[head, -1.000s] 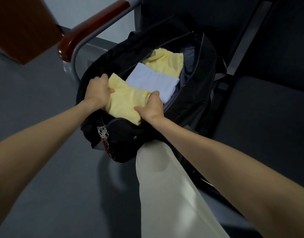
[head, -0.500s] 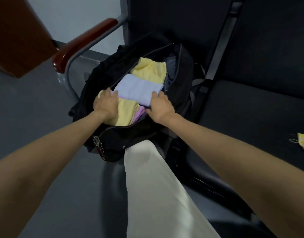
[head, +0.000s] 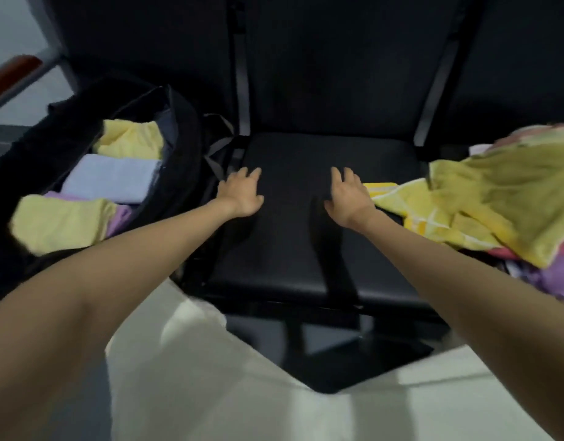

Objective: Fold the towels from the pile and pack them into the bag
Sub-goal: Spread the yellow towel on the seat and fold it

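Your left hand (head: 242, 194) and right hand (head: 349, 198) both hover over the black seat (head: 293, 249) with fingers spread and nothing held. The open black bag (head: 182, 128) on your left already holds folded towels: a yellow one (head: 62, 222) nearest you, a pale blue one (head: 110, 178) behind it, another yellow one (head: 131, 140) at the far end, and a purple edge showing beneath. The unfolded pile (head: 497, 198) lies to your right, with a yellow-green towel on top, so several towels look left to fold.
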`<state>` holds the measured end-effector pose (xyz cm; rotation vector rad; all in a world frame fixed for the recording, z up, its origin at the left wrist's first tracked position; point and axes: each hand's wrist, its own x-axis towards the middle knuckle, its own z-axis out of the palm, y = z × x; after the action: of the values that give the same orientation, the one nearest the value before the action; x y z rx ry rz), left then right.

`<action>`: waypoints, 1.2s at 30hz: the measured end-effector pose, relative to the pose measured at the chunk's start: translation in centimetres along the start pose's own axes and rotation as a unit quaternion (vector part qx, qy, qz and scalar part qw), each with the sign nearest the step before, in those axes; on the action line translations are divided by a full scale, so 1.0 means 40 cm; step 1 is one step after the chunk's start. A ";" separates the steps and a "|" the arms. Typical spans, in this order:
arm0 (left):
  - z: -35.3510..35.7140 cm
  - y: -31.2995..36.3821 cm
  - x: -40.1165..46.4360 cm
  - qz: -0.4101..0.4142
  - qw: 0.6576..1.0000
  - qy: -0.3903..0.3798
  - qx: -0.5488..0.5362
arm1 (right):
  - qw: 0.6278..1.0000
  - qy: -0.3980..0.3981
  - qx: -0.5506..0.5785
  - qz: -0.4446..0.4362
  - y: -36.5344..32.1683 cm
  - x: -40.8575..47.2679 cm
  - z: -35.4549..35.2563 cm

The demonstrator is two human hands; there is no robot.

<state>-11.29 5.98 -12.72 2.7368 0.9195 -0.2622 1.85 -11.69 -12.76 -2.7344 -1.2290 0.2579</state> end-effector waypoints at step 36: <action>0.126 0.826 0.089 0.266 0.877 -0.026 -0.400 | 0.931 0.356 0.058 0.056 0.675 -0.360 -0.106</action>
<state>11.27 -18.94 -12.77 2.0551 0.1421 0.1324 12.98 -40.52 -12.28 -2.4266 -0.8162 -0.5866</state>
